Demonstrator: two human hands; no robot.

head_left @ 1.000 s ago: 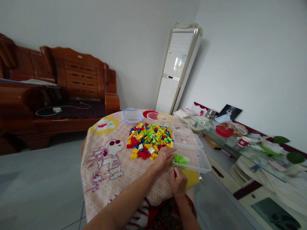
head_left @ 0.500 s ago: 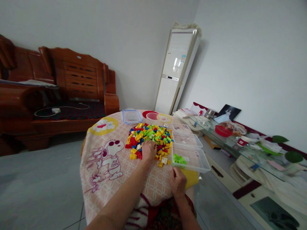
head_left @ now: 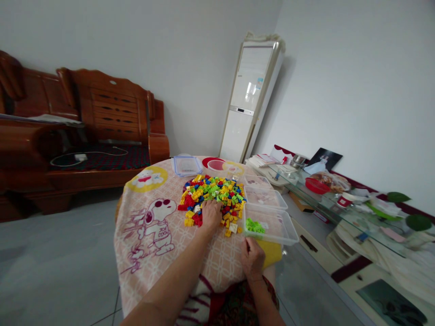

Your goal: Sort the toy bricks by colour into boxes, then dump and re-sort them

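A heap of small plastic bricks in red, yellow, blue and green lies on a round table under a pink cartoon-dog cloth. My left hand rests palm down on the near edge of the heap, fingers curled into the bricks. Right of it stands a clear plastic tub with a few green bricks in its near left corner. My right hand lies on the cloth just in front of that tub, fingers loosely curled, with nothing visible in it.
Two more clear tubs stand behind the first, and a clear lid and red bowls at the table's far edge. A wooden sofa is at the left, a tall air conditioner behind, a cluttered glass shelf on the right.
My left hand moved from the green-brick tub's left edge back to the left onto the brick heap and has stayed there. My right hand has hardly moved.
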